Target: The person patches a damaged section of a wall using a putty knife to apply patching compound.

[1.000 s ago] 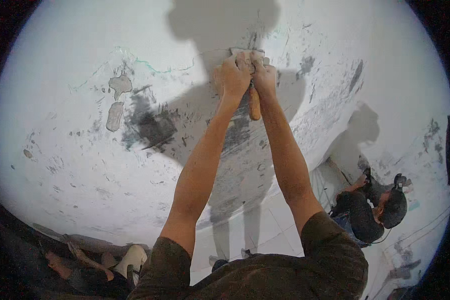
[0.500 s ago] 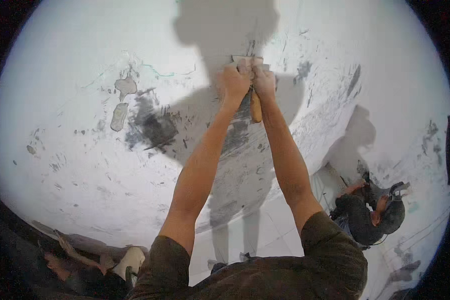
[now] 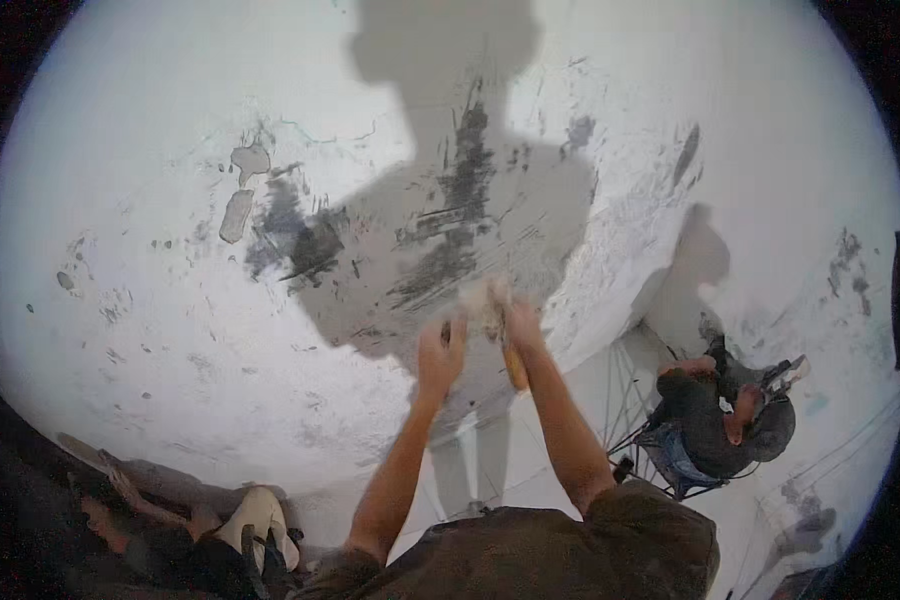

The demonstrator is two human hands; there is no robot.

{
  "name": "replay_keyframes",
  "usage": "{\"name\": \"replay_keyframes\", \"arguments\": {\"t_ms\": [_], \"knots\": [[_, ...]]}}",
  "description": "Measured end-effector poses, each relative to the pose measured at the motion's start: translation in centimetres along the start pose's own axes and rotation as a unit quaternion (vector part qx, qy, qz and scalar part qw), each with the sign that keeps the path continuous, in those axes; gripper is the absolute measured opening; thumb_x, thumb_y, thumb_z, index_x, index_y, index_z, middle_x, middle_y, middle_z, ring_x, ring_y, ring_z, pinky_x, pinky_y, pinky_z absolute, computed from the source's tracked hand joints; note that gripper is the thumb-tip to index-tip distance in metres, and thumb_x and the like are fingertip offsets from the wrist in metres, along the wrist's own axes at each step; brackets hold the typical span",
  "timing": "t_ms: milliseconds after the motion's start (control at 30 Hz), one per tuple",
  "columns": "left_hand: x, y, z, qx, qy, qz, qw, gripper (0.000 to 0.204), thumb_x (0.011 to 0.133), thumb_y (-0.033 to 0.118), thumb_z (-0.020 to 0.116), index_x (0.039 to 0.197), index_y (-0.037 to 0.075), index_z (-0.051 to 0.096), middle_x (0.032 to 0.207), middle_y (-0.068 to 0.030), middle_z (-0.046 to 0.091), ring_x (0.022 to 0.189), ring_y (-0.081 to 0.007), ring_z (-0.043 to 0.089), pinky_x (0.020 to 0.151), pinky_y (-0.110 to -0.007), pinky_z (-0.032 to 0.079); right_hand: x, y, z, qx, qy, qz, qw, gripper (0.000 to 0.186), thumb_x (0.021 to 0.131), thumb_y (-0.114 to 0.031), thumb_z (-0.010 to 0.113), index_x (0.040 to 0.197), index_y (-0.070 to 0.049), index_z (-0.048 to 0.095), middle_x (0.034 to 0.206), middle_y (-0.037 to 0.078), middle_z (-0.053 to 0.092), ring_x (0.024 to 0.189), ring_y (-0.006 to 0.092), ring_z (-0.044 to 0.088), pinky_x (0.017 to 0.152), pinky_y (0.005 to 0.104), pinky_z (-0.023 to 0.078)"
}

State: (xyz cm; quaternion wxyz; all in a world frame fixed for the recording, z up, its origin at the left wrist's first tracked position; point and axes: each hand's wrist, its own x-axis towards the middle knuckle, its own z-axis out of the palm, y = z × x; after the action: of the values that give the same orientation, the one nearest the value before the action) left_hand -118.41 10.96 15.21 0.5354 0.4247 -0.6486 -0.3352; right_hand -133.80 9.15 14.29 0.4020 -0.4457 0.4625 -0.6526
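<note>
My right hand [image 3: 522,325] is closed round a scraper, a putty knife, held low against the wall [image 3: 300,370]. Its yellow-orange handle [image 3: 515,368] hangs down below my fingers. The pale blade is smeared by motion. Just left of the blade is my left hand [image 3: 439,358], fingers curled upward with a dark spot between thumb and fingers; whether it touches the blade or holds something small is unclear. Above both hands runs a dark scraped patch [image 3: 467,165] with streaks slanting across the white wall surface.
More dark scuffs [image 3: 305,245] and bare grey patches [image 3: 237,215] mark the wall on the left. A person [image 3: 735,415] crouches at the lower right beside dark metal legs. Someone else [image 3: 160,540] is at the lower left. My shadow [image 3: 440,60] falls across the wall.
Both hands have come down the wall with the scraper, toward me. My left hand has moved apart from the right, and the dark patch they covered now shows.
</note>
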Motion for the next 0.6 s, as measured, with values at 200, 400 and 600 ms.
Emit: {"name": "replay_keyframes", "arguments": {"t_ms": [200,400,600], "knots": [[-20.4,-11.6,-3.4,0.017,-0.029,-0.178,0.984,0.047,0.095,0.040,0.051,0.074,-0.002,0.057,0.055,-0.0043,0.047,0.051,-0.0137,0.041,0.048,-0.033,0.033,-16.0,14.0,-3.5,0.034,-0.039,0.279,0.959,0.042,0.091,-0.042,0.061,0.093,0.001,0.063,0.068,0.004,0.058,0.050,0.0134,0.051,0.044,0.0283,0.040],[-32.4,-8.5,-5.4,-0.102,-0.078,-0.307,0.943,0.046,0.093,0.046,0.055,0.076,0.003,0.059,0.050,0.0050,0.038,0.043,-0.0053,0.036,0.042,-0.025,0.030,-30.0,15.3,-3.6,-0.026,-0.155,0.311,0.937,0.041,0.090,-0.042,0.062,0.098,-0.002,0.065,0.080,0.003,0.063,0.063,0.0109,0.056,0.056,0.0285,0.046],[-40.5,-4.9,-6.7,-0.088,-0.045,-0.292,0.951,0.036,0.093,0.033,0.057,0.069,0.006,0.056,0.050,0.0024,0.043,0.043,-0.0074,0.040,0.041,-0.027,0.032,-38.8,17.6,-4.3,-0.155,-0.270,0.318,0.896,0.043,0.090,-0.038,0.060,0.103,0.003,0.064,0.086,0.003,0.063,0.076,0.0110,0.056,0.067,0.0282,0.045]]}}
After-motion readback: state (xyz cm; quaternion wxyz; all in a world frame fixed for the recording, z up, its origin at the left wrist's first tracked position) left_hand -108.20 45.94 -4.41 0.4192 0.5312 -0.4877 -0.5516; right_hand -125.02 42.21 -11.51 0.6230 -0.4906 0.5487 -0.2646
